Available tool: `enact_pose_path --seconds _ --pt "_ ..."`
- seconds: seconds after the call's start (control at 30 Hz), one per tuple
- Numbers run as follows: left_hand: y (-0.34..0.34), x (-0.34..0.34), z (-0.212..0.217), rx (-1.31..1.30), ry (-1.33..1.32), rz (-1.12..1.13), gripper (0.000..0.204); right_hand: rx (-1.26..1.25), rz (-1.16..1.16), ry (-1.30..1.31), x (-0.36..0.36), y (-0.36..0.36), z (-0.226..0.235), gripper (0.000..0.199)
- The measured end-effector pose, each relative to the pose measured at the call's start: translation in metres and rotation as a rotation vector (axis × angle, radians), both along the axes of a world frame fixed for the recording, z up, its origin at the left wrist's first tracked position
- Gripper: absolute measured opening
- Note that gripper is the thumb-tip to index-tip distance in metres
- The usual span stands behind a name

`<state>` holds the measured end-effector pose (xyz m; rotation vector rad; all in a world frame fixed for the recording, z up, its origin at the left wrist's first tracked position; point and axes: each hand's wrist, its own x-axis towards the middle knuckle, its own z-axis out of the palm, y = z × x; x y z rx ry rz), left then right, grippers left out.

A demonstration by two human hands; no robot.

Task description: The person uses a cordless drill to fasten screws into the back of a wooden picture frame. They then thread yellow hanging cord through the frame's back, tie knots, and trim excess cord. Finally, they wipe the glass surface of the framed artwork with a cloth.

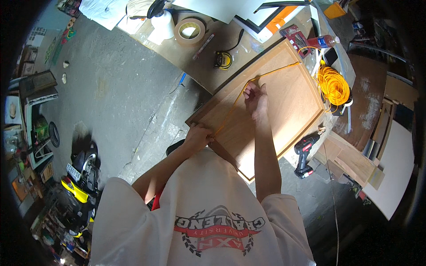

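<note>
Since the orange cord (pixel 276 72) looks limp, pinch it low over the wooden panel (pixel 290 97); whether your left hand (pixel 198 136) or right hand (pixel 256 101) pinches, I can't tell.

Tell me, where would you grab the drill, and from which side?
Probably the drill's handle, coming from the picture's lower side: it's the narrower stretch between body and battery, and its battery end points that way.

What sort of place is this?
Probably a workshop, perhaps in a garage: a cordless drill sits beside a framed wooden panel, and a motorbike stands off to the left.
</note>
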<state>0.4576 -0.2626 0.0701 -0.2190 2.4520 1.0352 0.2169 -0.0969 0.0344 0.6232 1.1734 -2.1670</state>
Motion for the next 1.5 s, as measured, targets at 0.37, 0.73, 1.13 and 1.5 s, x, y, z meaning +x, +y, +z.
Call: enact_pose_path --seconds 0.37,0.73,1.13,1.5 --pt "0.004 -0.001 -0.006 0.029 0.036 0.016 0.016 0.267 0.363 -0.035 -0.017 0.008 0.026 0.087" --pt "0.001 -0.004 -0.002 0.080 -0.047 0.001 0.016 0.348 0.413 -0.034 -0.019 0.000 0.028 0.083" --pt "0.001 -0.003 -0.007 0.072 0.016 0.025 0.014 0.403 0.411 0.025 -0.017 0.003 0.023 0.079" --pt "-0.003 -0.002 -0.013 0.110 0.046 -0.005 0.013 1.109 1.013 1.515 0.183 0.056 0.037 0.031"
